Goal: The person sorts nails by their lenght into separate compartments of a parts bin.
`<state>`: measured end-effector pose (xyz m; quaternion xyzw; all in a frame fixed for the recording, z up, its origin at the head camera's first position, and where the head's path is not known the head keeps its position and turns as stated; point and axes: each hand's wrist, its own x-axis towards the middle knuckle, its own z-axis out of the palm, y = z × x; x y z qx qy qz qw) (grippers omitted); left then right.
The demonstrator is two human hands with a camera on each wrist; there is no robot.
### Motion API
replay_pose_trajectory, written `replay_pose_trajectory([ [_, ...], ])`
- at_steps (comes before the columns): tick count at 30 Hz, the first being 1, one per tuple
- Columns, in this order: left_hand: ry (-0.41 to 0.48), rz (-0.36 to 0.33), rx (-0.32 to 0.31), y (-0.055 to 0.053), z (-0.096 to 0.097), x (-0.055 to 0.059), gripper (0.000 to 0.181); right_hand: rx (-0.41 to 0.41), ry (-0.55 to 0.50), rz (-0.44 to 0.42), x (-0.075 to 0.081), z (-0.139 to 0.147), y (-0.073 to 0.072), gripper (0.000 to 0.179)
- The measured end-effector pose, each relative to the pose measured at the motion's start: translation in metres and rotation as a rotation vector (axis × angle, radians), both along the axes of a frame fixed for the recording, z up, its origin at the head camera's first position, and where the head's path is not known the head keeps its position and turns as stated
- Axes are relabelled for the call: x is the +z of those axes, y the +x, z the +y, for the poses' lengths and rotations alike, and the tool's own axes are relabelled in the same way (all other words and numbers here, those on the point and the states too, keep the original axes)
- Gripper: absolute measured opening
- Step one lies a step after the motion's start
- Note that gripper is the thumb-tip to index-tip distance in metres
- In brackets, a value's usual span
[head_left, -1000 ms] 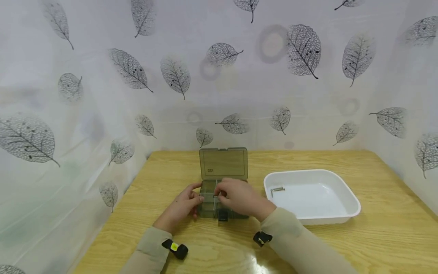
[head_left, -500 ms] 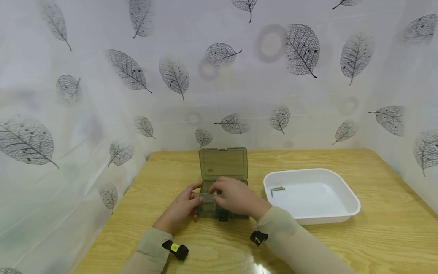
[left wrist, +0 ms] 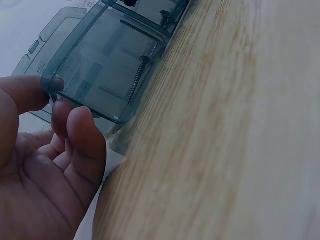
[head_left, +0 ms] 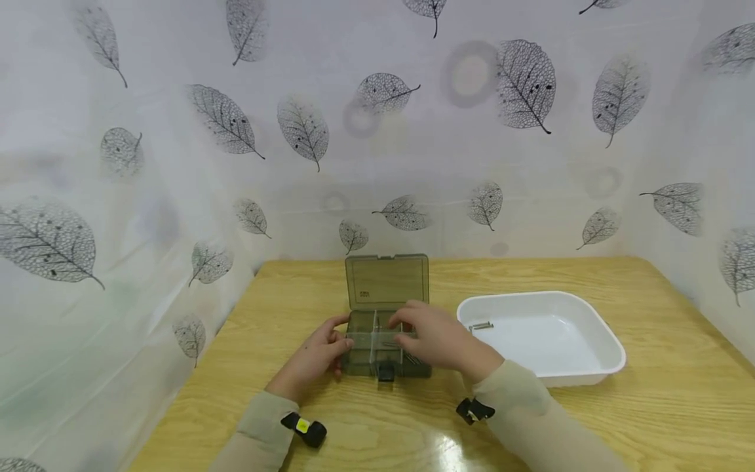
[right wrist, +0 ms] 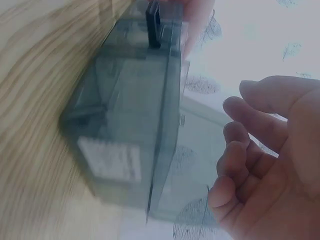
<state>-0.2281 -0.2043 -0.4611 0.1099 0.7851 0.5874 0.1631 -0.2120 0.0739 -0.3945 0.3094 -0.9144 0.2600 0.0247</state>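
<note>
A translucent grey-green compartment box (head_left: 358, 362) stands on the table with its lid (head_left: 387, 282) raised at the back. My left hand (head_left: 318, 356) grips the box's left wall; in the left wrist view the thumb and fingers pinch its corner. Through the wall there shows a dark screw (left wrist: 138, 77) in a compartment. My right hand (head_left: 442, 339) is over the right side of the box, fingers apart and loosely bent. The right wrist view shows nothing between those fingers. Some screws (head_left: 411, 358) lie in the right front compartment, partly covered by this hand.
A white tray (head_left: 548, 377) stands to the right of the box, with several screws (head_left: 483, 325) at its left side. The right forearm (head_left: 525, 400) passes close by the tray's front left corner. Leaf-printed curtains (head_left: 377, 151) close off the back and sides.
My right hand first reached left over the middle of the box with its fingers parting, then moved back to the right. The left hand has kept its hold on the box.
</note>
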Motion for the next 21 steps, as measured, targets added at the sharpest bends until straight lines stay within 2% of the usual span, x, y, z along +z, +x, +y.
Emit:
replay_pose_trajectory([
  [13,0.007,0.006,-0.021,-0.001,-0.001,-0.002,0.064,-0.088,-0.003,0.076,-0.007,0.071,0.008,0.016],
  [18,0.001,0.001,-0.014,0.001,-0.001,0.000,0.064,-0.136,-0.011,0.070,-0.009,0.100,0.008,0.014],
  [21,0.000,0.006,-0.011,0.000,-0.001,0.001,0.065,-0.144,-0.002,0.051,-0.013,0.113,0.003,0.017],
])
